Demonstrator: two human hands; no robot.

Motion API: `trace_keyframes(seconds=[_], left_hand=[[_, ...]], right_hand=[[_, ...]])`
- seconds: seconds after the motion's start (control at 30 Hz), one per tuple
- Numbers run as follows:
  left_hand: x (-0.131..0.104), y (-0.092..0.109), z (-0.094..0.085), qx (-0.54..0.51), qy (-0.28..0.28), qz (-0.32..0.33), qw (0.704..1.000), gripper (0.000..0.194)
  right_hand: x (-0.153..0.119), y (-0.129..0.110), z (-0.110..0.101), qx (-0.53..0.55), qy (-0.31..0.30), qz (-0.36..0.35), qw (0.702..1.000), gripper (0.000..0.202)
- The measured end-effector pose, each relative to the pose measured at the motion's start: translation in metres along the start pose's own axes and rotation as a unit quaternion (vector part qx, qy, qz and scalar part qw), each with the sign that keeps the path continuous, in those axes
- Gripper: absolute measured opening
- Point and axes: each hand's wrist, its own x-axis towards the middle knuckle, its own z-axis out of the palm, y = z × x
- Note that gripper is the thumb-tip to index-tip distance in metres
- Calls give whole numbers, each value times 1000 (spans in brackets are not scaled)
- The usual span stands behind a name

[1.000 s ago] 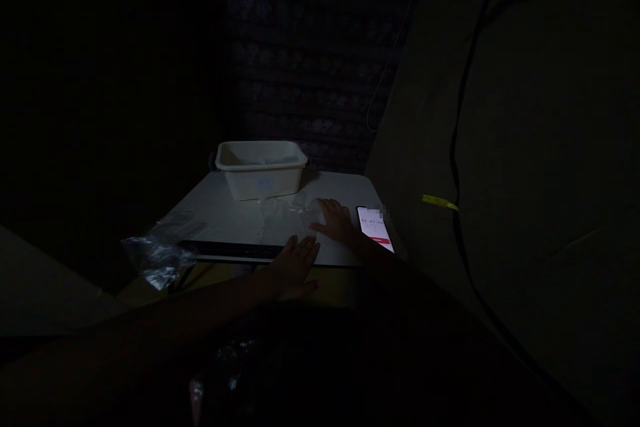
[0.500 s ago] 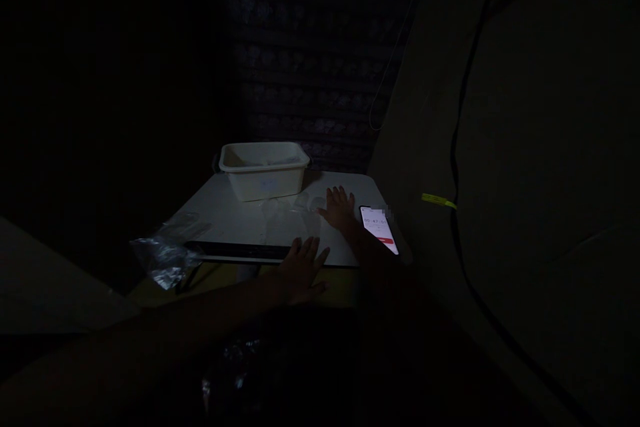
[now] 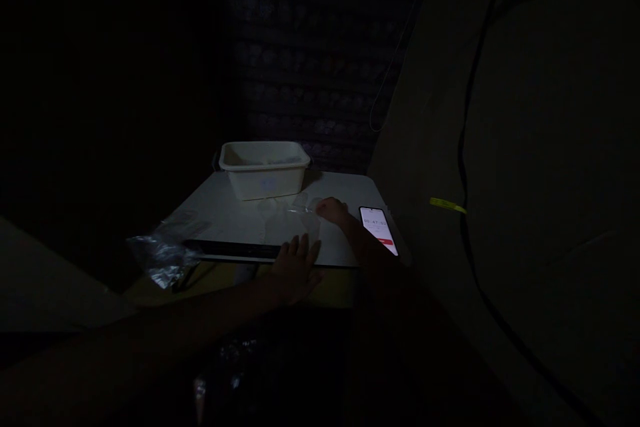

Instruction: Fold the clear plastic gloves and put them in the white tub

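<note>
A thin clear plastic bag (image 3: 280, 221) lies spread flat on the white table (image 3: 220, 217), its outline faint in the dim light. My left hand (image 3: 295, 270) rests palm down at the table's front edge, fingers apart over the bag's near end. Farther back, my right hand (image 3: 333, 209) is closed, its thumb side against the bag's upper right part. What its curled fingers pinch is mostly hidden, though the plastic runs up to them.
Behind the bag stands a white tub (image 3: 265, 177) with something pale inside. A lit phone (image 3: 379, 230) showing a timer lies at the table's right. Crumpled clear plastic (image 3: 165, 260) hangs over the left front edge. A dark cable (image 3: 463, 167) with a yellow tag runs down the right wall.
My right hand has gone from spread fingers to closed at the bag's upper right part. My left hand has slid slightly left, still flat.
</note>
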Motion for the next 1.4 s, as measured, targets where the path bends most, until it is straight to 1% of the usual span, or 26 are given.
trace_keyframes(seconds=[0.1, 0.2, 0.3, 0.43, 0.53, 0.67, 0.73, 0.8, 0.87, 0.93, 1.0, 1.07, 1.13, 1.2, 1.27, 1.3, 1.33, 1.4], left_hand=[[-1, -1, 3, 6, 13, 8, 1000, 56], [-1, -4, 7, 8, 24, 22, 999, 54], [-2, -4, 9, 15, 30, 18, 999, 56], [-3, -5, 9, 26, 39, 13, 999, 59], [-3, -10, 10, 25, 46, 18, 998, 58], [-3, -16, 15, 15, 55, 42, 997, 55], [-5, -14, 17, 15, 61, 53, 997, 54], [-6, -11, 16, 17, 65, 64, 996, 54], [-5, -10, 9, 18, 75, 72, 994, 53], [-1, -19, -2, 18, 92, 64, 994, 50], [6, -41, -13, 21, 107, 19, 994, 48], [15, -73, -22, 29, 107, -82, 990, 45], [25, -108, -25, 23, 51, -159, 986, 40], [33, -136, -22, -6, -16, -220, 975, 38], [41, -151, -17, -61, -48, -274, 959, 40], [45, -154, -13, -83, -50, -295, 951, 43], [49, -154, -10, -103, -49, -315, 942, 45], [58, -151, -3, -130, -29, -353, 926, 47]], right_hand=[[1, -6, 4, -2, -2, -28, 1000, 23], [2, -12, 7, 4, -8, -33, 999, 20], [4, -16, 6, 35, -9, -33, 999, 19], [7, -19, 5, 79, 32, -38, 996, 18], [7, -17, 4, 123, 55, -60, 989, 18], [5, -14, 3, 207, 32, -109, 972, 17], [4, -14, 2, 224, 21, -127, 966, 17], [3, -15, 2, 214, 25, -131, 968, 18], [2, -14, 3, 181, 45, -126, 974, 19], [2, -12, 7, 135, 64, -126, 981, 18], [1, -10, 10, 78, 68, -139, 985, 18], [0, -9, 12, 18, 63, -155, 986, 20], [-3, -9, 12, -28, 55, -168, 984, 22], [-5, -10, 11, -49, 46, -175, 982, 23], [-8, -11, 10, -55, 39, -180, 981, 25], [-10, -12, 10, -56, 35, -182, 981, 25], [-11, -13, 10, -56, 32, -184, 981, 25], [-12, -14, 11, -49, 28, -194, 979, 26]])
